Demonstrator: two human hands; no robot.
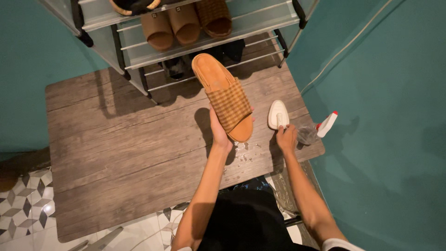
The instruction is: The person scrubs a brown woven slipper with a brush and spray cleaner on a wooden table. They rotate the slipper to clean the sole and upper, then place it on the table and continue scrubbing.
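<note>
slipper (225,95): over the mat (116,153), before the shoe rack (195,42)
brush (278,114): right of slipper (on mat)
spray bottle (326,124): right of brush

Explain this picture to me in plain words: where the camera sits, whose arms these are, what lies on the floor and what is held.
One camera, worn on a person's head, looks down at their own bare arms. The left hand holds up a tan checked slipper. The right hand grips the handle of a white brush resting on a wood-look mat. Beside it lies a clear spray bottle with a red and white head. Droplets speckle the mat. Behind stands a shoe rack with more slippers.
</note>
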